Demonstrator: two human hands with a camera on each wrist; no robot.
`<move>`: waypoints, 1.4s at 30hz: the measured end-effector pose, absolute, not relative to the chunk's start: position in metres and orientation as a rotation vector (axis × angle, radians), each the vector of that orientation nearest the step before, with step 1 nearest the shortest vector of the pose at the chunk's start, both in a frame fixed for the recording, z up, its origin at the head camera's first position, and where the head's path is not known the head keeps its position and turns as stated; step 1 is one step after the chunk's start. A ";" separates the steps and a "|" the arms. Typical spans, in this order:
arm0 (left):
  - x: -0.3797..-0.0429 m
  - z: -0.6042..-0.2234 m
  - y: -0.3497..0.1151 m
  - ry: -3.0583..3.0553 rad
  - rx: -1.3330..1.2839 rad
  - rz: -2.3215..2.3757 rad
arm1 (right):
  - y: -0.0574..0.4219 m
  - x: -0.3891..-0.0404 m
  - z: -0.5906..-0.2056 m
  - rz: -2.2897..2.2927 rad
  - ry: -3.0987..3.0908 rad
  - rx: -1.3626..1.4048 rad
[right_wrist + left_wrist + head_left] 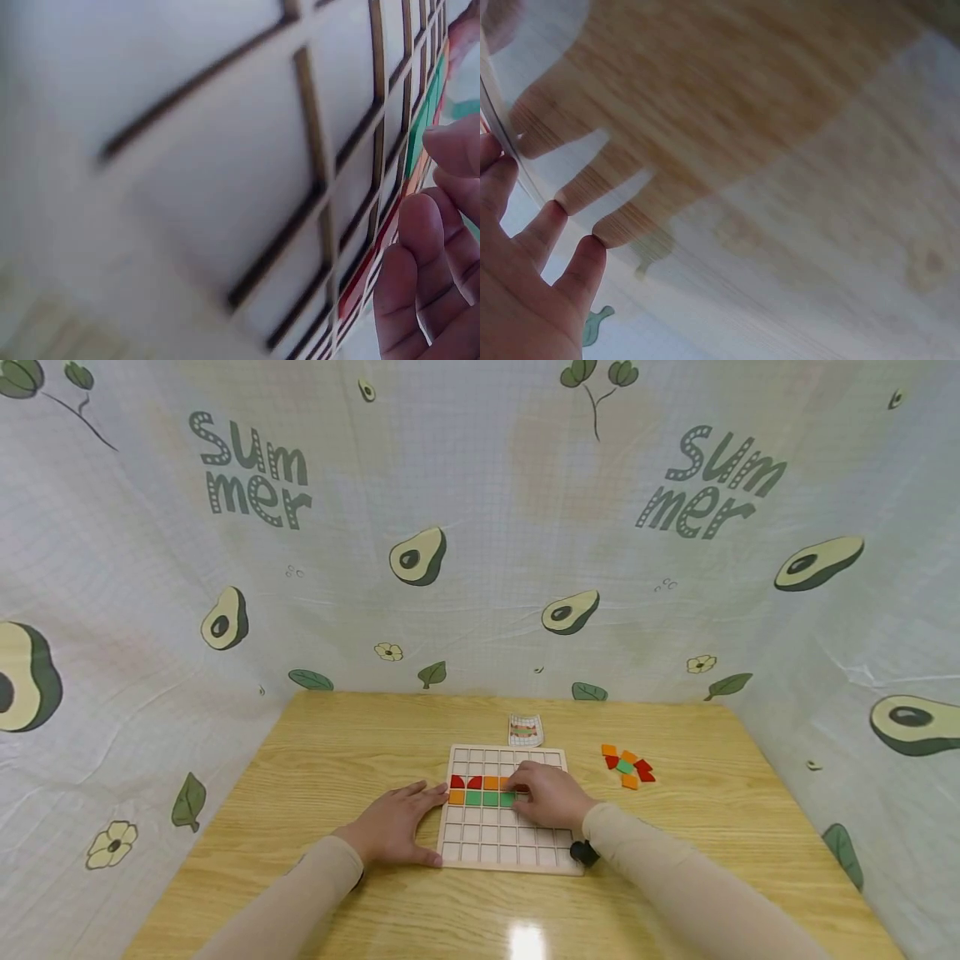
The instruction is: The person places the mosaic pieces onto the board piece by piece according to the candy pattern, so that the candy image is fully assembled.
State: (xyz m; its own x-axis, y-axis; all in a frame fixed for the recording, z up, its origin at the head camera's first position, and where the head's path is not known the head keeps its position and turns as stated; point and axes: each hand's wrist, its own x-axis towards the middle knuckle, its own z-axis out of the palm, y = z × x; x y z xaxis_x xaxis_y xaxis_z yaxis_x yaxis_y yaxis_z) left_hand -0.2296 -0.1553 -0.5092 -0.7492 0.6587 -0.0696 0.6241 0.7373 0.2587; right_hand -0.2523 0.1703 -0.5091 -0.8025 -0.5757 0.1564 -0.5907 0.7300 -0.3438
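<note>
A pale wooden grid board [510,858] lies on the table. In its row of red and orange tiles are red quarter-round pieces [474,782] and an orange square [491,783]; the row below has an orange square at left, then green squares [491,798]. My left hand [401,822] has its fingers spread, with fingertips and thumb at the board's left edge. Over the board's middle, the bent fingers of my right hand [551,795] reach the right-hand end of the green row. In the right wrist view, thumb and fingertips hover close to a green tile [415,146]; whether they pinch a piece is hidden.
Several loose orange, red and green tiles [626,767] lie on the table to the right. Behind the board is a small printed pattern card [525,730]. A printed cloth [480,610] surrounds the wooden table [360,735] at back and sides.
</note>
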 end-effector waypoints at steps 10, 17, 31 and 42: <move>-0.229 -0.508 -0.154 2.781 1.024 0.326 | 0.235 -0.256 -0.500 0.631 -2.959 0.705; -0.228 -0.509 -0.155 2.783 1.020 0.327 | 0.297 -0.258 -0.500 0.501 -2.940 0.486; -0.229 -0.508 -0.154 2.780 1.017 0.336 | 0.335 -0.252 -0.504 0.465 -2.978 0.263; -0.228 -0.506 -0.154 2.777 1.011 0.332 | 0.328 -0.252 -0.505 0.477 -2.980 0.228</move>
